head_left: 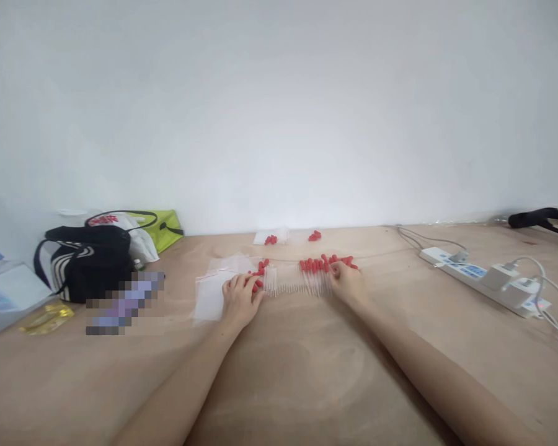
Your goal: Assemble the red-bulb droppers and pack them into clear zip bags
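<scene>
A row of thin, pale sticks or tubes (279, 282) lies side by side on the table. Several on the right carry red caps (312, 266) at their far ends. My left hand (242, 300) rests at the row's left end with fingers apart, over a plastic bag's edge and beside loose red caps (262, 267); whether it presses on any is unclear. At the right end, my right hand (350, 285) has its thumb and fingers closed together against the red caps. What sits inside that pinch is hidden. Clear zip bags (208, 298) lie left of the row.
Behind the row, more red caps (270, 240) lie on clear bags near the wall. A white power strip (486, 282) with plugs and cables stands right. To the left are a black bag (90, 260), a lime-green bag (170, 232) and a blurred-out flat object (125, 303).
</scene>
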The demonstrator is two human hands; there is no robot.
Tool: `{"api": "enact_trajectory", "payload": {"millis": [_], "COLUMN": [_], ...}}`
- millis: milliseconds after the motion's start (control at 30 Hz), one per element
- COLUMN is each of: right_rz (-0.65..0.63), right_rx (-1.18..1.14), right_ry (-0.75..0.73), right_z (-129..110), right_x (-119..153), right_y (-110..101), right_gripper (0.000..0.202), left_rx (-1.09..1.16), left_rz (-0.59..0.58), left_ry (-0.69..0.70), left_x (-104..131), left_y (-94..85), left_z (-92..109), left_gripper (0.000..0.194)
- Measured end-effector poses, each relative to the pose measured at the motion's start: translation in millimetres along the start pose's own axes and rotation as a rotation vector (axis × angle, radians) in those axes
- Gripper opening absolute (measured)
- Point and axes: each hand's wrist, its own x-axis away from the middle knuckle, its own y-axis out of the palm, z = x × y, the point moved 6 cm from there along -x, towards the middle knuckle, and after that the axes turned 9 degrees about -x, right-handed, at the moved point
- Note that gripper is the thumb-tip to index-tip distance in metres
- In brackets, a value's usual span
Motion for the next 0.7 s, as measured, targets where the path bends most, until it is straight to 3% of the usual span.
{"api": "enact_trajectory", "payload": {"millis": [267, 467, 700], "right_rz": [-0.054, 0.003, -0.056], "right_rx": [0.137, 0.119, 0.176], "right_ry": [0.179, 0.074, -0.002], "right_z": [13.8, 6.5, -0.6], "right_x": [-20.0, -15.7, -8.4], "right_y": [15.2, 12.9, 16.1], "right_gripper": [0.022, 0.023, 0.021], "left_rx": [-0.004, -0.006, 0.007], "left_rz": [-0.033, -0.044, -0.053], "left_ry": [-0.027, -0.038, -0.053], "left_x": [1.3, 0.2, 0.0], "left_y": [7.0, 8.8, 10.4], "left_z": [-7.8, -8.7, -10.9], "left_gripper": [0.015, 0.015, 0.017]}}
